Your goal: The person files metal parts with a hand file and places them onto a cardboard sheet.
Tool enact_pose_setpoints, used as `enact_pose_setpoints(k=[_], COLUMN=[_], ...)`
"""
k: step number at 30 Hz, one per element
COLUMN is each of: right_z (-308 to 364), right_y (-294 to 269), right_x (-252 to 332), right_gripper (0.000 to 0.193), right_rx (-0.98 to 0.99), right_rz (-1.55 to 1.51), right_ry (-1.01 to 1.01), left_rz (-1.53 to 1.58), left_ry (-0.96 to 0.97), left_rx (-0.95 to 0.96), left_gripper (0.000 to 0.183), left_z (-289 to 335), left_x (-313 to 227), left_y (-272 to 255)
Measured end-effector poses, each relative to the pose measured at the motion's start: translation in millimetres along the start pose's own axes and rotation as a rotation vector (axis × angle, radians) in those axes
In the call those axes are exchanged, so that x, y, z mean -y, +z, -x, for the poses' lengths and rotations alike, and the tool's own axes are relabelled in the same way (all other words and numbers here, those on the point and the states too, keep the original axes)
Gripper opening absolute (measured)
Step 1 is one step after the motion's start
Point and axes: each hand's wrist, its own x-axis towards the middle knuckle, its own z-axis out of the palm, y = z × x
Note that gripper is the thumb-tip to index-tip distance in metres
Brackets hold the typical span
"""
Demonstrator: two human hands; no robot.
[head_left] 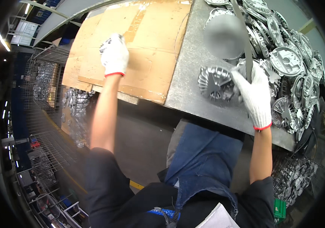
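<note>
My left hand [115, 56], in a white knit glove with a red cuff, is closed above a brown cardboard sheet [153, 72]. A small grey, metallic-looking patch shows at its fingertips; whether that is a part or soiled glove cannot be made out. My right hand [255, 93], gloved alike, is closed around the lower end of a long, flat dark-grey bar [246, 41] that reaches up past the top of the view. Just left of that hand, a round finned metal casting [215, 84] lies on the metal tabletop [187, 91], smeared by motion. Behind it is a blurred smooth grey disc [224, 37].
A large heap of round silver castings [287, 60] covers the table's right side. Wire cages [44, 81] with metal parts stand at left. At lower right are another basket of parts [295, 178] and a green crate [279, 210]. The table's front edge lies before my apron.
</note>
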Motion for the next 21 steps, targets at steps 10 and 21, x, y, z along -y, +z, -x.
enact_pose_setpoints(k=[10,21], right_z=[14,10], right_y=[3,5], right_x=[-25,-34], right_gripper=[0.024,0.024], right_rx=[0.068,0.04], right_rz=[-0.056,-0.078], right_ry=[0.129,0.139], left_rz=[0.282,1.358], left_ry=[-0.142,-0.474], left_rx=[-0.125,0.18], left_gripper=[0.035,0.025], left_z=[23,163], left_x=[53,-74], left_y=[4,-57])
